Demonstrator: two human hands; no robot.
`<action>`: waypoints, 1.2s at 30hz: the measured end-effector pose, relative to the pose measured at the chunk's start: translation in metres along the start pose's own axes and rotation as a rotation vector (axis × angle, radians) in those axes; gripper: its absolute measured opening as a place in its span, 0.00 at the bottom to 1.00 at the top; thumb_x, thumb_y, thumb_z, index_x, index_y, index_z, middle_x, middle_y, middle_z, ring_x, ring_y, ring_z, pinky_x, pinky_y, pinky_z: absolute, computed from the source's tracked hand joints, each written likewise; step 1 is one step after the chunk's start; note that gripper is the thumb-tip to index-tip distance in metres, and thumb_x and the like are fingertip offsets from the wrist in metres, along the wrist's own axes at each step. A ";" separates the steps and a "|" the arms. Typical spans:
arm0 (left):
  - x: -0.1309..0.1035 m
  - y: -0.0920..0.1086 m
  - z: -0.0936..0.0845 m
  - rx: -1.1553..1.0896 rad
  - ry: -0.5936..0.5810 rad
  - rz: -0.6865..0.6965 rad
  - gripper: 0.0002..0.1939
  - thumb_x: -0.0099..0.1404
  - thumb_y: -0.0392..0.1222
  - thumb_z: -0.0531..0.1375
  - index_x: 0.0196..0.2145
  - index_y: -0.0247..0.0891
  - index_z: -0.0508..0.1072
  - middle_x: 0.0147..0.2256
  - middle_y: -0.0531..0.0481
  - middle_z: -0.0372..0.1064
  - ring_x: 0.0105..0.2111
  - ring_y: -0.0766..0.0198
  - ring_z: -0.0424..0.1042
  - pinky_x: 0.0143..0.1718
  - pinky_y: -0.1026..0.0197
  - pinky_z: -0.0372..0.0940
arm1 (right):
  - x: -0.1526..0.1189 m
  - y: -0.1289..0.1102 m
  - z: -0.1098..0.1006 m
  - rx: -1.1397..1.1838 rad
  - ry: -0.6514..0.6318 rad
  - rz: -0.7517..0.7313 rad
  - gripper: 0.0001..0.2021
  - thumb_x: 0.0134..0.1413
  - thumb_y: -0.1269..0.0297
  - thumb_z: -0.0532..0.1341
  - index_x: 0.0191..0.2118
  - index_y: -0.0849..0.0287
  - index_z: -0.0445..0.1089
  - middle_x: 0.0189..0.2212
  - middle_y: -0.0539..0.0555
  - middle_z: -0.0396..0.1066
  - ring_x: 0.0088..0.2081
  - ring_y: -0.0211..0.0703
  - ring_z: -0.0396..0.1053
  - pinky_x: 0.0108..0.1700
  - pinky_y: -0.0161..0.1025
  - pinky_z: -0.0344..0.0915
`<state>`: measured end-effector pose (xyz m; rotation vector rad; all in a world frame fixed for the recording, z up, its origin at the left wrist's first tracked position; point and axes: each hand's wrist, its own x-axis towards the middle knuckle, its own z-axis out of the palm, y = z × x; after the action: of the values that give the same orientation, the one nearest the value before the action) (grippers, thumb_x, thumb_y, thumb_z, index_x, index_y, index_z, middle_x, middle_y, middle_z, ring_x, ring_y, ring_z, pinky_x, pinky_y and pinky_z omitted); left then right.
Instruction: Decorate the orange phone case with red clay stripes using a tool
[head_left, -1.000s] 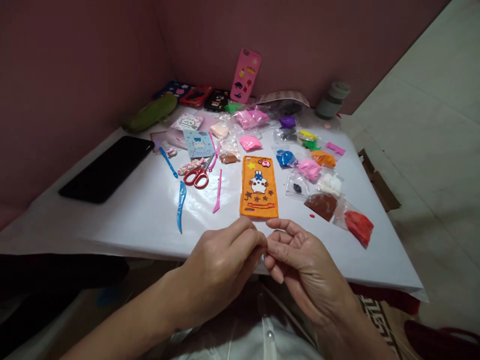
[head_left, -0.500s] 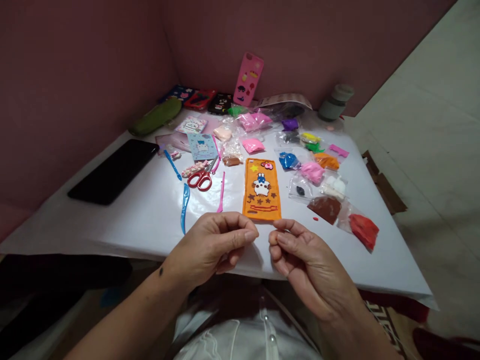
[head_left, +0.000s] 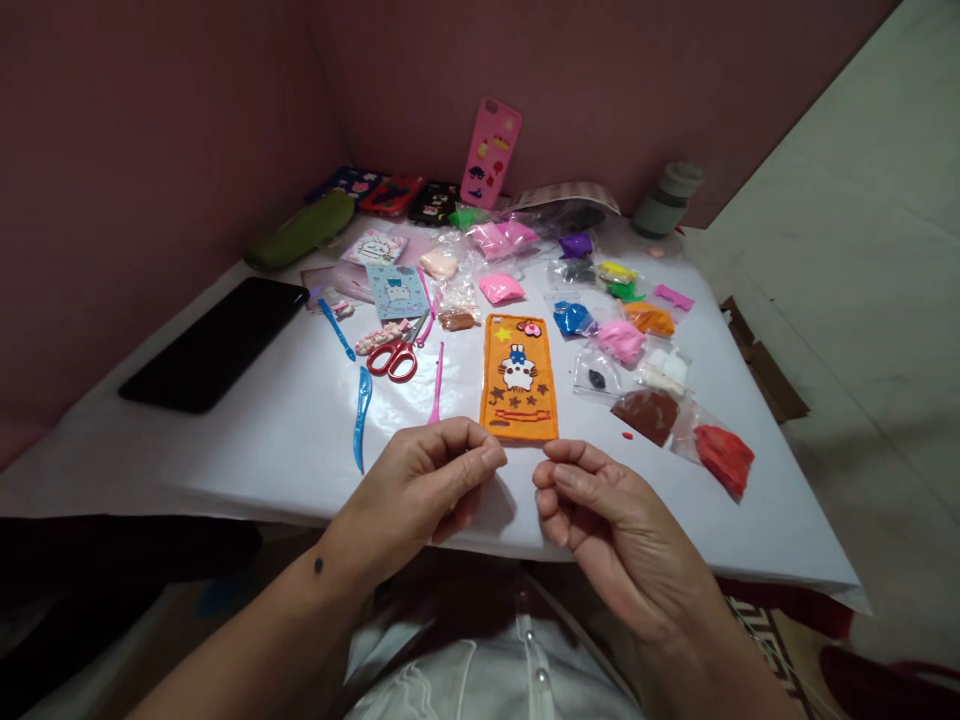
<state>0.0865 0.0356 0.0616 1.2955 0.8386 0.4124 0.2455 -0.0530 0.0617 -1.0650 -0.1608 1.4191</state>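
An orange phone case [head_left: 519, 400] decorated with a white cat figure, a yellow star and brown stars lies flat on the white-covered table. Just in front of its near edge are both hands. My left hand [head_left: 442, 475] is closed, thumb pressed to forefinger; anything pinched there is too small to make out. To the right, my right hand [head_left: 600, 495] has its thumb on the curled fingertips, and what they hold, if anything, is hidden. A tiny red piece of clay [head_left: 628, 436] rests on the table right of the case.
Bags of coloured clay, including a red one [head_left: 724, 458] and a brown one [head_left: 651, 415], spread across the right. Left of the case lie red-handled scissors [head_left: 394, 360], a pink tool [head_left: 437, 385] and a blue tool [head_left: 361, 415]. A black tablet [head_left: 217, 345] lies far left.
My two hands have moved slightly apart, the left one a little leftward. Their finger poses stay nearly the same. The whole view has shifted a little.
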 end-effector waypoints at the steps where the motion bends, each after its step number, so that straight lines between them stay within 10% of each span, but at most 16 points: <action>1: -0.001 0.000 -0.001 0.051 0.016 0.031 0.17 0.66 0.55 0.58 0.31 0.37 0.68 0.16 0.60 0.56 0.14 0.74 0.50 0.14 0.71 0.46 | 0.000 -0.001 -0.001 -0.011 0.002 -0.010 0.15 0.38 0.71 0.77 0.33 0.64 0.76 0.26 0.53 0.76 0.23 0.34 0.71 0.23 0.27 0.66; 14: -0.002 -0.006 -0.028 0.768 0.273 0.483 0.11 0.68 0.40 0.54 0.30 0.38 0.74 0.28 0.51 0.70 0.27 0.65 0.67 0.29 0.64 0.59 | -0.001 -0.005 -0.005 -0.241 0.025 -0.172 0.17 0.38 0.65 0.79 0.36 0.60 0.77 0.26 0.54 0.77 0.23 0.38 0.73 0.21 0.29 0.66; 28: -0.010 0.001 -0.034 0.635 0.306 0.397 0.13 0.70 0.43 0.55 0.29 0.38 0.73 0.26 0.54 0.71 0.25 0.67 0.69 0.27 0.67 0.60 | 0.002 0.001 -0.021 -0.887 0.218 -0.628 0.11 0.52 0.65 0.71 0.43 0.49 0.77 0.32 0.49 0.78 0.34 0.42 0.74 0.39 0.39 0.71; 36: -0.017 -0.003 -0.038 0.590 0.387 0.409 0.11 0.69 0.43 0.58 0.30 0.39 0.74 0.27 0.55 0.71 0.27 0.67 0.69 0.29 0.65 0.60 | 0.007 0.018 0.007 -1.120 0.003 -0.885 0.13 0.56 0.75 0.65 0.42 0.48 0.79 0.34 0.49 0.80 0.35 0.44 0.77 0.42 0.40 0.73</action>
<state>0.0469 0.0483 0.0621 1.9879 1.0642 0.7963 0.2295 -0.0470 0.0502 -1.5722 -1.3590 0.4284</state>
